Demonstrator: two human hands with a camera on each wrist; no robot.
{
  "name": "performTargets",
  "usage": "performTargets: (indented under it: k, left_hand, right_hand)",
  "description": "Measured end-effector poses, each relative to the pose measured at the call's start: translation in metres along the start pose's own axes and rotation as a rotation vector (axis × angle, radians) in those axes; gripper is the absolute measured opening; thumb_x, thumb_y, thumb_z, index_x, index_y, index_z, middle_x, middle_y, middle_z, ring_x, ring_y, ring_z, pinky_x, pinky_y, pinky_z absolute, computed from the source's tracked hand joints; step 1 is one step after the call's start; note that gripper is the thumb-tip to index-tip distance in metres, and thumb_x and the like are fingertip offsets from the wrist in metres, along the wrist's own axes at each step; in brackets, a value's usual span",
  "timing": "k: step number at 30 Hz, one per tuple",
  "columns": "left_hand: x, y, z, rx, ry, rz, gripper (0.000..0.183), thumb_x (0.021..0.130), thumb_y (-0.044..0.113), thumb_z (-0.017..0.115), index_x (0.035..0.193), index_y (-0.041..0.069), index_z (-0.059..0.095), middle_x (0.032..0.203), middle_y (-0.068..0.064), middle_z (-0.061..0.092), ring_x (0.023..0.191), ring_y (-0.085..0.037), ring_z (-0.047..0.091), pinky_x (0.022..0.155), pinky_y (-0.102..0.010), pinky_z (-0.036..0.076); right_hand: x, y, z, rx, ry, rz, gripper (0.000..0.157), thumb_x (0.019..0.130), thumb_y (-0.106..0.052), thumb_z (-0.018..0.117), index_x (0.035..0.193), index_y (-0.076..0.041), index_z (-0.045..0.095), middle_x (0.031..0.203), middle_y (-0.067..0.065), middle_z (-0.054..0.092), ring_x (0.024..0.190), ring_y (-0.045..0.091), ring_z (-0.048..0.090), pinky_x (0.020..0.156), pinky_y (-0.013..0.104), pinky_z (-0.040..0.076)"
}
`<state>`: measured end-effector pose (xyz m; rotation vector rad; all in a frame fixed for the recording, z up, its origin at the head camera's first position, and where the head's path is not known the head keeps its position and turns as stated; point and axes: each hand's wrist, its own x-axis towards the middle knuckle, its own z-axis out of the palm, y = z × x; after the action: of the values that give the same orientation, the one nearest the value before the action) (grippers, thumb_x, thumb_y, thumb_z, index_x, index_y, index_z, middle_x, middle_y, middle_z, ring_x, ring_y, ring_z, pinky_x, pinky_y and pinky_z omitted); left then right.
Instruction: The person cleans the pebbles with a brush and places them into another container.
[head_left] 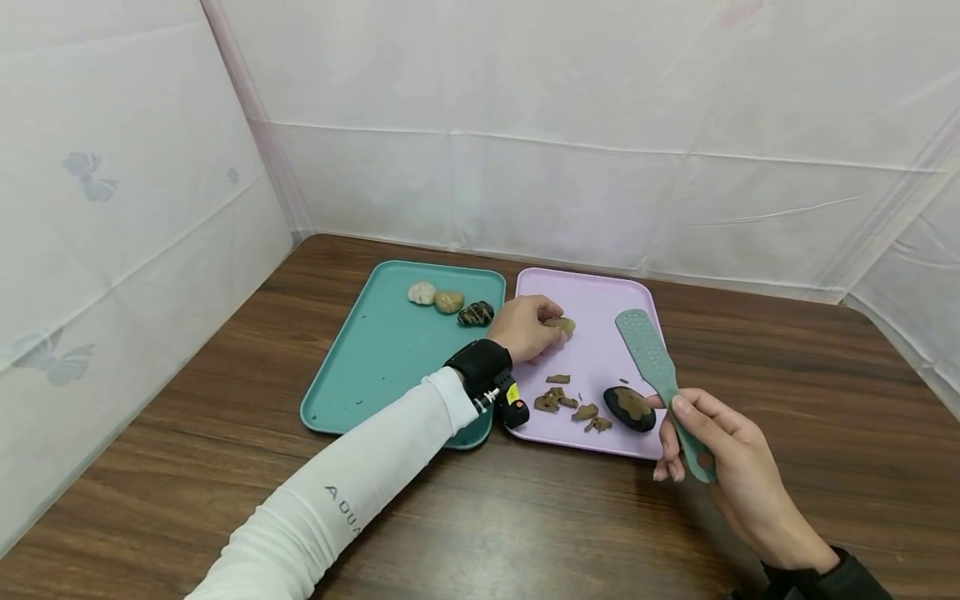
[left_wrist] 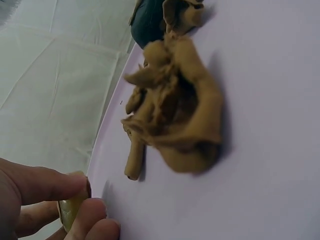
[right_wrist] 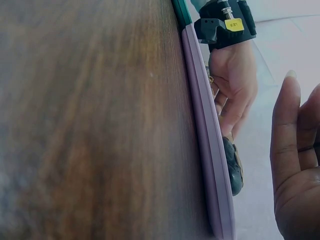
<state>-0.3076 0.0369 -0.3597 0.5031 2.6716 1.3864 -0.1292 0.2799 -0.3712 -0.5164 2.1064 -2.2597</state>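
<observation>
My left hand pinches a yellowish stone between thumb and fingers, over the far part of the lilac tray. Brown material shows at the stone's end in the left wrist view. My right hand holds a green, dimpled spatula by its handle, blade up, at the tray's right edge. Close to those fingers lies a black stone with a brown clay-like patch on top. Several crumpled brown clay-like scraps lie on the near part of the tray. The right wrist view does not show the spatula.
A teal tray stands on the left, with a white stone, a tan stone and a dark striped stone near its far side. The brown wooden table is bounded by white sheeting behind and at both sides.
</observation>
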Motion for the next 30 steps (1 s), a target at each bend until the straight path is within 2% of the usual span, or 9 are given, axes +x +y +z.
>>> performTargets:
  k: [4, 7, 13, 21, 25, 30]
  left_hand:
    - [-0.003, 0.001, 0.000, -0.017, 0.011, 0.014, 0.033, 0.099, 0.014, 0.076, 0.131, 0.006, 0.073, 0.124, -0.012, 0.072, 0.080, -0.014, 0.067, 0.053, -0.024, 0.056]
    - [-0.006, 0.003, -0.001, -0.077, -0.001, -0.001, 0.031, 0.100, 0.014, 0.075, 0.130, 0.006, 0.073, 0.122, -0.013, 0.071, 0.079, -0.016, 0.069, 0.055, -0.024, 0.058]
    - [-0.010, 0.010, -0.002, -0.247, -0.066, -0.026, 0.033, 0.101, 0.015, 0.075, 0.133, 0.005, 0.071, 0.120, -0.013, 0.072, 0.075, -0.019, 0.073, 0.057, -0.028, 0.061]
    - [-0.019, 0.022, -0.003, -0.402, -0.154, -0.007, 0.035, 0.103, 0.017, 0.072, 0.134, 0.001, 0.070, 0.119, -0.013, 0.073, 0.073, -0.017, 0.071, 0.058, -0.029, 0.063]
    - [-0.026, 0.027, -0.005, -0.458, -0.190, -0.026, 0.034, 0.104, 0.017, 0.069, 0.134, 0.001, 0.070, 0.118, -0.012, 0.073, 0.072, -0.016, 0.070, 0.059, -0.028, 0.063]
    - [-0.032, 0.032, -0.006, -0.537, -0.226, -0.053, 0.033, 0.106, 0.018, 0.067, 0.133, 0.001, 0.071, 0.115, -0.012, 0.072, 0.070, -0.016, 0.070, 0.062, -0.032, 0.065]
  right_hand:
    - [0.000, 0.000, -0.001, 0.006, -0.008, -0.005, 0.033, 0.117, -0.009, 0.037, 0.131, 0.013, 0.058, 0.076, 0.006, 0.060, 0.057, 0.021, 0.057, 0.061, 0.040, 0.063]
    - [0.000, 0.001, -0.001, 0.015, -0.022, -0.010, 0.033, 0.117, -0.008, 0.036, 0.131, 0.013, 0.058, 0.076, 0.006, 0.060, 0.057, 0.021, 0.058, 0.061, 0.040, 0.064]
    - [0.000, 0.001, -0.001, 0.018, -0.015, -0.006, 0.033, 0.118, -0.009, 0.036, 0.131, 0.013, 0.058, 0.076, 0.006, 0.060, 0.057, 0.021, 0.057, 0.061, 0.040, 0.064]
    - [-0.001, 0.001, -0.001, 0.033, -0.030, -0.017, 0.034, 0.118, -0.008, 0.035, 0.131, 0.013, 0.057, 0.076, 0.006, 0.060, 0.057, 0.020, 0.057, 0.061, 0.040, 0.064]
    - [0.000, 0.001, -0.001, 0.043, -0.045, -0.022, 0.033, 0.118, -0.008, 0.035, 0.130, 0.013, 0.057, 0.076, 0.006, 0.061, 0.058, 0.019, 0.059, 0.061, 0.039, 0.064]
    - [0.000, 0.002, -0.001, 0.026, -0.050, -0.030, 0.034, 0.118, -0.007, 0.034, 0.131, 0.015, 0.056, 0.076, 0.007, 0.060, 0.057, 0.022, 0.058, 0.061, 0.040, 0.063]
